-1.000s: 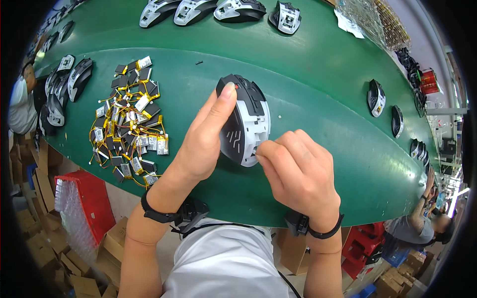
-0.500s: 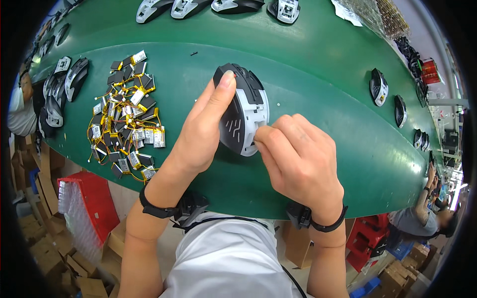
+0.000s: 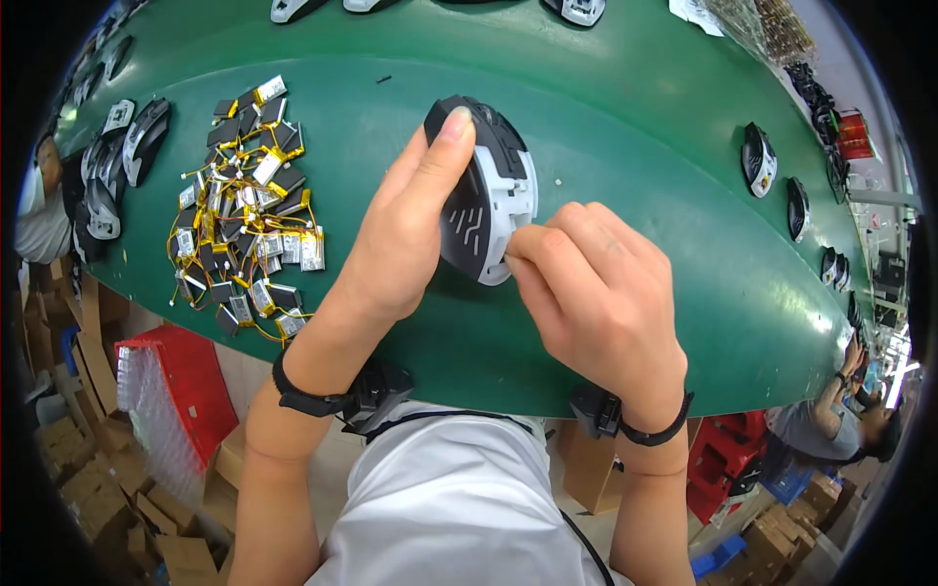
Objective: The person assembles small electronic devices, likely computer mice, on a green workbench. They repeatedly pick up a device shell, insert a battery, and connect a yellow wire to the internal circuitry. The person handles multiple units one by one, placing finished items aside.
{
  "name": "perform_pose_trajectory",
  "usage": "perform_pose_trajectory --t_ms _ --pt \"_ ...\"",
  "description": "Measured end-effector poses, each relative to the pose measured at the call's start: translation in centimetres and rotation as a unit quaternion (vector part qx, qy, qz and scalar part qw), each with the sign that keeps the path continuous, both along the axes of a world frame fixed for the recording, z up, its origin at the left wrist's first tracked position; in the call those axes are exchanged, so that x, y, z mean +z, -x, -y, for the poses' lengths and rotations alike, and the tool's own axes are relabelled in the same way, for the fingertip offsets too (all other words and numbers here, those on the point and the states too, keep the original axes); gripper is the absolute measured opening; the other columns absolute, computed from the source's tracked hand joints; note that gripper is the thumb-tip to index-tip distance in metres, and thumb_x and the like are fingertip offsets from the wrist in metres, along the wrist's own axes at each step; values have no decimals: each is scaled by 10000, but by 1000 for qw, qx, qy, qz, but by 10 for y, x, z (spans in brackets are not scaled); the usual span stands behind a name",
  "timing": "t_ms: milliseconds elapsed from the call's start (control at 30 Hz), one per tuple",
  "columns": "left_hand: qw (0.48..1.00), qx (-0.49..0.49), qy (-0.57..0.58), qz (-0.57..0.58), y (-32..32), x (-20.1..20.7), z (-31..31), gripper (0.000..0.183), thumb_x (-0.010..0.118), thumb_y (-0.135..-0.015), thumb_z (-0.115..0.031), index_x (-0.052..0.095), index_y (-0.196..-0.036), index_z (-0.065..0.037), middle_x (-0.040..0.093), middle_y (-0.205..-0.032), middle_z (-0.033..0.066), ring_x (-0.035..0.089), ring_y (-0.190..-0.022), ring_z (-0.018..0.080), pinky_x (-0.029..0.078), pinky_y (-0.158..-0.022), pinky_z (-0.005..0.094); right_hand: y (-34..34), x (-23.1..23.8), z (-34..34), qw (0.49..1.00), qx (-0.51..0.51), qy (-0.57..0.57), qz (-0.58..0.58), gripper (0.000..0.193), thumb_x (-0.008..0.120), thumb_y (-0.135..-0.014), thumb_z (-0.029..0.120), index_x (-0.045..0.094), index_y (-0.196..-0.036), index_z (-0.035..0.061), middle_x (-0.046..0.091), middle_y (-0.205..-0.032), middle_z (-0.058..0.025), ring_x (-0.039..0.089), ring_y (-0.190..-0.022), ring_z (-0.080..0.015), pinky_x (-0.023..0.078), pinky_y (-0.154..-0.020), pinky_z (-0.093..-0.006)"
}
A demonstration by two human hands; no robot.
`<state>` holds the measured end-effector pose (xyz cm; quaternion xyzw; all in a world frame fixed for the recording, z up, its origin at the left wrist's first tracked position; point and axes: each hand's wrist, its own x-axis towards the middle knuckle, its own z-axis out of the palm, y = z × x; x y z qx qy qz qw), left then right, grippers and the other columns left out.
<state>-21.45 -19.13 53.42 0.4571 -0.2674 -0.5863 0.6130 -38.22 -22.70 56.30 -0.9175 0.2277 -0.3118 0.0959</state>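
Observation:
A black and light-grey computer mouse (image 3: 473, 215), partly open along one side, is held tilted on edge above the green table. My left hand (image 3: 410, 215) is closed around its left side, with the thumb on the black upper end. Against the lower right edge of the grey frame, my right hand (image 3: 596, 273) pinches with thumb and forefinger. Those fingertips hide whatever is between them. To the left lies a heap of small pouch batteries (image 3: 244, 210) with yellow tape and thin coloured wires.
More mouse bodies (image 3: 147, 142) are grouped at the table's left, with others (image 3: 758, 161) along the right and the far side. A small black piece (image 3: 384, 78) lies beyond the batteries. A red crate (image 3: 181, 381) stands below left. A co-worker (image 3: 831, 420) sits at the right.
The view has shifted slightly, so the table things sit higher in the picture. The mouse is turned a little more on edge. Both hands keep about the same hold.

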Motion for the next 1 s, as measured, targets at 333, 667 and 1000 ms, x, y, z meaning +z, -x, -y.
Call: perform_pose_trajectory --t_ms 333,667,1000 --pt "996 36 11 -83 -5 5 0 540 291 -1052 -446 614 -1136 -21 714 -953 183 715 -860 258 587 -787 370 -9 -8 -8 998 6 -28 47 210 702 -660 -24 643 -855 31 506 -748 -36 510 -595 -173 414 -472 -311" --pt "990 73 51 -105 -4 14 4 614 265 -1013 -503 580 -1165 1 691 -1012 247 710 -761 327 607 -679 415 -12 -8 -3 984 -2 -113 139 276 722 -732 -44 662 -998 3 610 -749 -50 612 -638 -178 486 -531 -287" --pt "973 96 207 22 1 16 -9 880 384 -883 -656 200 -1545 -106 543 -1272 299 663 -1012 344 561 -887 460 -15 -8 -7 632 92 -717 280 253 586 -968 112 580 -1157 -57 676 -1058 -97 647 -963 -155 507 -901 -299"
